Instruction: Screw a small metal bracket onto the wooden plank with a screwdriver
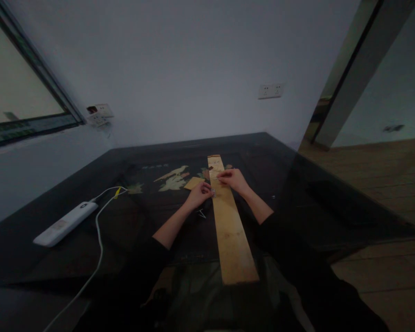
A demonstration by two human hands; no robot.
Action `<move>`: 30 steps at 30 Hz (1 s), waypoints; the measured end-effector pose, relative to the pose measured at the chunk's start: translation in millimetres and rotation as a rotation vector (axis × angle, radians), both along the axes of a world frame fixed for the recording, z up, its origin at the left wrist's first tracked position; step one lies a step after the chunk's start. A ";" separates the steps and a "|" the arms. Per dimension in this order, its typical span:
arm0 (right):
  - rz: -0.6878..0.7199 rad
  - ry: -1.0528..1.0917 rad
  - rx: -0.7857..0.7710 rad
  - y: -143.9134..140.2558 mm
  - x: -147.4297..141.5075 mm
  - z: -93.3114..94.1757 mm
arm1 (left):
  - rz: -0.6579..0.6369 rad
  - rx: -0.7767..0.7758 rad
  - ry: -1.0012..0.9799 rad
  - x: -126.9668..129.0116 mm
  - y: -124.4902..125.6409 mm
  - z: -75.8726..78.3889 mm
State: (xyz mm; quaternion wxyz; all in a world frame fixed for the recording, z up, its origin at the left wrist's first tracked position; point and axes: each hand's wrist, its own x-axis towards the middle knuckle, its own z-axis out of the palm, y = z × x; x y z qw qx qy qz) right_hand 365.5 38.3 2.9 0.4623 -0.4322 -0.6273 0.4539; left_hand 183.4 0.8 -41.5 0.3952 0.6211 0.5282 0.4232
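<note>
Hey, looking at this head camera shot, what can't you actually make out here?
- Small item pinched at left hand: too small and dim.
- Right hand fingertips on long pale wooden plank: what they hold is unclear.
- Tiny metal piece on dark glass table: blurred.

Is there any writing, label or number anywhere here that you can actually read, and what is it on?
None can be read.
Wooden plank under both hands: faint marks near its far end, too blurred.
White power strip: a pale label patch, too small.
Dark table: a row of small pale marks by the inlaid picture, illegible.
Window: a red mark at its edge, cut off.
</note>
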 end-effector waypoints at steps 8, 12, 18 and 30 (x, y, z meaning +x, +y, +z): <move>0.048 0.002 -0.024 0.7 0.4 -1.4 | 0.094 0.051 0.173 4.4 -1.9 3.2; 0.063 0.055 -0.047 1.3 -2.1 -3.4 | 0.164 0.036 0.379 3.2 -3.3 7.6; 0.044 0.133 -0.046 -3.2 -7.4 -6.2 | 0.129 -0.027 0.390 3.1 -4.3 13.1; -0.010 -0.367 0.311 -12.0 -11.1 -12.4 | 0.124 -0.054 0.378 2.8 -7.1 14.1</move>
